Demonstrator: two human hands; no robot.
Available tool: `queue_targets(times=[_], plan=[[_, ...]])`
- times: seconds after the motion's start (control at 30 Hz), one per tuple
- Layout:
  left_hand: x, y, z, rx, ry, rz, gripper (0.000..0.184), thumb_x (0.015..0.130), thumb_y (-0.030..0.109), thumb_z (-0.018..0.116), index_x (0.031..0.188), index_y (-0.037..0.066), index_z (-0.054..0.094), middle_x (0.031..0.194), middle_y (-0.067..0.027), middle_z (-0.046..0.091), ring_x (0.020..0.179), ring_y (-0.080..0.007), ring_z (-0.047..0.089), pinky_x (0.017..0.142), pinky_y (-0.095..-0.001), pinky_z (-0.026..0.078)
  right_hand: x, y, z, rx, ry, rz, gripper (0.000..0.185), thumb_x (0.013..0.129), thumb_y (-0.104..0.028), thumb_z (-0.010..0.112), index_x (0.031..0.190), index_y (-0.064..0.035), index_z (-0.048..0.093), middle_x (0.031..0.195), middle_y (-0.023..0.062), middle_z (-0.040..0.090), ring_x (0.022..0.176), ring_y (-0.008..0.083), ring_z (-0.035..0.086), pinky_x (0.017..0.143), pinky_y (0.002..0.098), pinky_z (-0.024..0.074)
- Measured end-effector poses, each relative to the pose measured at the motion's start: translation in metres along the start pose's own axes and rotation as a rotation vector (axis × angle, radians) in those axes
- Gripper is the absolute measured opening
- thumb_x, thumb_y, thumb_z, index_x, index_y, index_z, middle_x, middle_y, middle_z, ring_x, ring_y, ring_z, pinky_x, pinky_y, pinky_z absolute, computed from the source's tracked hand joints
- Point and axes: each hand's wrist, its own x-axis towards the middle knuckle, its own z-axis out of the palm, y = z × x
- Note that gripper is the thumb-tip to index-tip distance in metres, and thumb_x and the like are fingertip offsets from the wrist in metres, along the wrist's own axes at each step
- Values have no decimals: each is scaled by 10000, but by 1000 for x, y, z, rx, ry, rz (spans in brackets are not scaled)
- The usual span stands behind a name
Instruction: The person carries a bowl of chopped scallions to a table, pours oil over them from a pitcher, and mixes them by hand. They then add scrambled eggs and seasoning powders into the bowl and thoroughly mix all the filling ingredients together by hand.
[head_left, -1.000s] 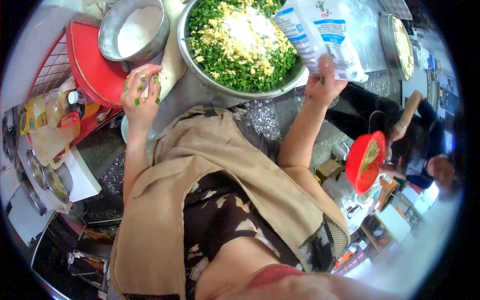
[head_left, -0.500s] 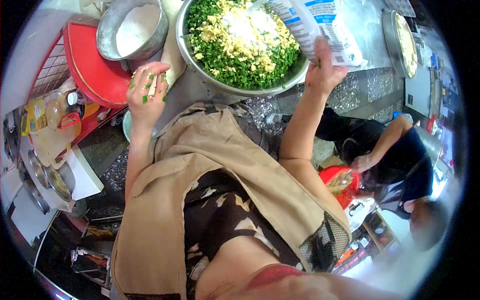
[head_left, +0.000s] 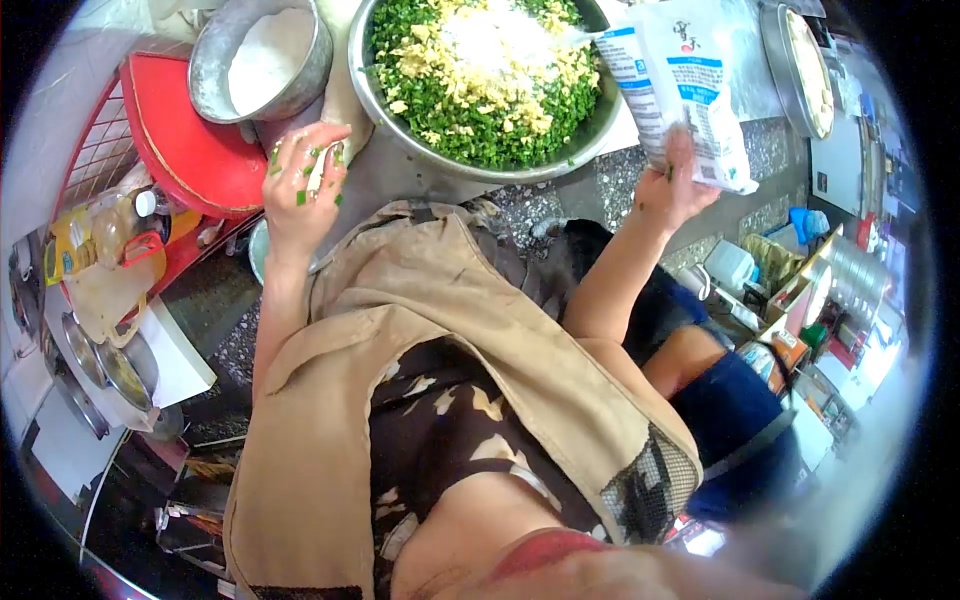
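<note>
My right hand (head_left: 678, 190) grips the lower end of a white salt bag (head_left: 690, 95) with blue print. The bag's narrow open corner points left over the rim of a large steel bowl (head_left: 420, 160). Chopped green leaves (head_left: 500, 145), probably chives, fill the bowl, with crumbled yellow egg (head_left: 440, 95) on top. White grains (head_left: 490, 40) lie heaped on the egg. To the bowl's left, my left hand (head_left: 303, 185) is raised with fingers half curled and apart, green bits stuck to the skin. A pale patch shows between its fingers; I cannot make out what it is.
A metal pot of white powder (head_left: 318, 75) stands at upper left, near a red lid-like board (head_left: 190, 140). At upper right is a round pan (head_left: 785, 60) with pale contents. Another person in dark clothes (head_left: 735, 430) is close by my right arm.
My right hand has moved right and slightly down with the salt bag, whose printed front shows more. My left hand has shifted slightly right. The other person has come closer; the red basket is out of view.
</note>
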Motion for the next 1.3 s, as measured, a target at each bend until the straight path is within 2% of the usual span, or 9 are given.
queue_targets(times=[0.23, 0.33, 0.57, 0.67, 0.87, 0.97, 1.17, 1.23, 1.3], plan=[[0, 0, -5, -61, 1, -32, 309, 668, -52, 539, 956, 54, 572, 908, -116, 570, 832, -276, 554, 700, -333, 450, -10, -8, 8, 31, -176, -32, 471, 644, 47, 596, 1087, 41, 439, 1010, 147, 536, 907, 244, 548, 749, 346, 491], [-2, 2, -10, -65, -12, -65, 341, 628, -113, 534, 950, 0, 551, 949, -108, 570, 892, -246, 550, 788, -313, 432, -12, -6, 23, 27, -62, 1, 459, 639, 56, 590, 1075, 46, 446, 993, 143, 541, 860, 224, 553, 729, 320, 492], [-4, -3, -17, 11, -11, -14, 351, 618, -103, 538, 953, 3, 555, 937, -114, 571, 888, -251, 553, 786, -310, 432, -6, -1, 23, 134, -122, -17, 454, 651, 82, 565, 1085, 47, 436, 1012, 153, 537, 871, 241, 560, 738, 346, 496], [-2, -2, -17, -20, 5, -34, 307, 663, -65, 544, 948, 46, 571, 899, -107, 574, 826, -275, 559, 692, -333, 455, -3, -2, 13, -2, 67, -20, 459, 662, 64, 563, 1098, 61, 417, 1024, 161, 536, 881, 255, 563, 751, 363, 497], [3, 0, -15, -53, -15, -29, 297, 664, -64, 542, 938, 46, 576, 893, -111, 575, 827, -280, 558, 706, -342, 448, -5, 1, -15, 63, -62, -27, 506, 653, 66, 564, 1131, 58, 399, 1035, 162, 531, 895, 260, 561, 762, 384, 497], [5, 2, -14, -40, -52, -40, 332, 637, -99, 536, 948, 12, 569, 940, -113, 568, 889, -232, 554, 775, -303, 436, -8, 3, -15, 29, -81, 3, 514, 649, 54, 566, 1134, 60, 395, 1047, 168, 523, 893, 270, 562, 767, 386, 495], [8, 3, -14, -4, -31, 39, 331, 634, -76, 540, 937, 53, 581, 896, -101, 575, 846, -273, 553, 726, -338, 441, -4, 17, -8, 84, -118, 19, 475, 676, 37, 543, 1120, 86, 380, 979, 184, 528, 802, 274, 584, 555, 365, 565], [7, 3, -15, -8, -70, -4, 360, 638, -110, 530, 957, 49, 578, 963, -94, 564, 899, -217, 551, 716, -286, 460, -5, 19, -8, 76, -104, 13, 467, 678, 33, 541, 1115, 88, 383, 980, 187, 527, 793, 278, 586, 546, 370, 565], [5, 3, -15, -22, -65, -24, 356, 638, -111, 530, 953, 48, 578, 954, -95, 566, 889, -219, 552, 714, -286, 460, -6, 21, -8, 69, -94, 10, 460, 680, 29, 539, 1110, 91, 386, 981, 189, 527, 784, 281, 588, 537, 375, 564]])
